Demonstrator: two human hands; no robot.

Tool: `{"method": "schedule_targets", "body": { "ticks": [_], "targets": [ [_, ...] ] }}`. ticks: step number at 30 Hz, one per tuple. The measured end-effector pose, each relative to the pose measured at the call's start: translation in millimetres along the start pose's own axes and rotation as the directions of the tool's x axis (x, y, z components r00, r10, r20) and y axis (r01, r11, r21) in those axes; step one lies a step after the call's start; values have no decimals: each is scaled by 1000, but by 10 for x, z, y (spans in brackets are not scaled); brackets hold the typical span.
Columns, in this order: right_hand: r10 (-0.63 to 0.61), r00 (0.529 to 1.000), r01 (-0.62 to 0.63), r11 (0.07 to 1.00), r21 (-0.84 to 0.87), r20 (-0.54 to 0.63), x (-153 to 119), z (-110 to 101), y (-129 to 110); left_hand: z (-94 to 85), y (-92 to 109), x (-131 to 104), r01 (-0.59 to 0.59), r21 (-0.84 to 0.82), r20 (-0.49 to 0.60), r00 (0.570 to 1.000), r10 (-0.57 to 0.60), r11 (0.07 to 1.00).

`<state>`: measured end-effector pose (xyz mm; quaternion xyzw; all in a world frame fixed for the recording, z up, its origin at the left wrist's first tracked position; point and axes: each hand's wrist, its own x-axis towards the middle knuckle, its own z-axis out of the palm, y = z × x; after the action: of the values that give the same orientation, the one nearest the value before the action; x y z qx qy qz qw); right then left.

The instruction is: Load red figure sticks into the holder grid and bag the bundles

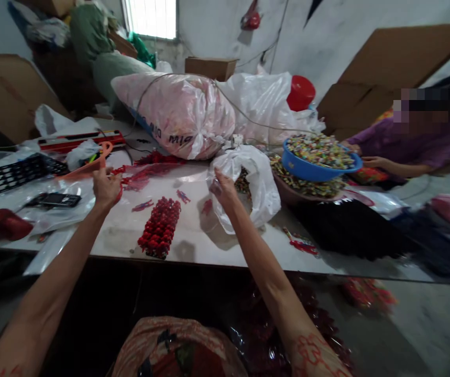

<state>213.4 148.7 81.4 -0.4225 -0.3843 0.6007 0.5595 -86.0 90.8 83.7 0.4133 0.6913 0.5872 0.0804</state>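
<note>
My left hand (107, 186) is over the left part of the white table (118, 235), beside an orange basket (87, 168); its fingers are bent around something red that I cannot make out. My right hand (223, 188) grips the left edge of an open white plastic bag (264, 193), which has small multicoloured pieces inside. Between the hands, near the table's front edge, lies a block of red beads (160, 226) in rows. Small red and blue pieces (183, 196) lie behind it.
Large stuffed bags (177, 112) line the table's back. To the right are a blue basin (319, 159) heaped with small pieces, a black cloth (350, 225) and a person in purple (413, 136). A phone (59, 199) and black tray (16, 173) lie left.
</note>
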Motion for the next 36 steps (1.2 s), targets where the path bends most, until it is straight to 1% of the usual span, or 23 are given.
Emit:
{"method": "schedule_targets", "body": {
  "ticks": [1, 2, 3, 4, 6, 8, 9, 11, 13, 15, 17, 19, 21, 23, 25, 26, 28, 31, 32, 33, 34, 35, 36],
  "targets": [
    [-9, 999, 9, 1000, 12, 36, -18, 51, 23, 21, 50, -91, -125, 44, -24, 992, 126, 991],
    [-9, 996, 7, 1000, 18, 93, -40, 106, 52, 40, 105, -214, -236, 61, 2, 972, 236, 970],
    [-6, 987, 3, 1000, 16, 159, -66, 170, 87, 62, 164, -361, -324, 51, 80, 944, 320, 945],
    [-9, 976, 7, 1000, 7, 218, -100, 242, 126, 91, 226, -517, -375, 21, 182, 913, 365, 927],
    [-59, 962, 67, 998, -20, 265, -184, 405, 208, 182, 348, -805, -374, -39, 365, 858, 362, 927],
    [-128, 955, 146, 988, -48, 267, -274, 560, 275, 303, 435, -984, -310, -58, 460, 835, 301, 949],
    [-147, 951, 169, 984, -58, 271, -312, 621, 297, 362, 457, -1021, -268, -72, 494, 827, 268, 961],
    [-143, 947, 170, 983, -71, 288, -357, 691, 313, 447, 452, -1010, -176, -134, 567, 794, 221, 975],
    [-87, 949, 122, 988, -96, 304, -361, 694, 307, 475, 405, -938, -67, -233, 620, 758, 201, 970],
    [-40, 950, 82, 989, -124, 309, -347, 667, 300, 462, 352, -868, 62, -321, 607, 779, 156, 945],
    [-41, 952, 86, 987, -137, 302, -345, 656, 304, 438, 327, -835, 178, -361, 601, 795, 82, 915],
    [-64, 958, 104, 986, -131, 278, -359, 681, 312, 427, 337, -841, 220, -361, 635, 769, 66, 906],
    [-53, 955, 91, 989, -117, 292, -375, 722, 310, 431, 367, -862, 193, -383, 653, 748, 116, 904],
    [-19, 933, 66, 991, -119, 358, -374, 738, 297, 439, 393, -871, 202, -458, 622, 768, 150, 866],
    [-7, 908, 82, 984, -160, 420, -352, 704, 283, 439, 403, -854, 283, -533, 597, 793, 118, 797],
    [-20, 901, 117, 973, -197, 433, -334, 671, 282, 435, 404, -839, 330, -560, 588, 804, 84, 760],
    [-89, 893, 232, 931, -282, 440, -286, 595, 296, 419, 406, -808, 386, -598, 558, 830, 19, 703],
    [-234, 877, 405, 830, -385, 419, -209, 502, 360, 376, 438, -805, 344, -666, 454, 891, -7, 662],
    [-282, 876, 445, 787, -427, 392, -190, 479, 388, 354, 461, -825, 329, -693, 431, 903, 2, 642],
    [-327, 877, 469, 740, -483, 351, -175, 459, 420, 329, 489, -855, 334, -717, 433, 901, 15, 612],
    [-365, 880, 474, 694, -541, 303, -161, 438, 455, 302, 518, -895, 362, -732, 465, 885, 35, 577],
    [-389, 886, 460, 665, -588, 253, -147, 417, 491, 273, 545, -941, 415, -728, 529, 847, 61, 545],
    [-390, 897, 432, 667, -607, 209, -127, 395, 528, 247, 563, -986, 486, -700, 614, 784, 93, 524]
  ]
}}
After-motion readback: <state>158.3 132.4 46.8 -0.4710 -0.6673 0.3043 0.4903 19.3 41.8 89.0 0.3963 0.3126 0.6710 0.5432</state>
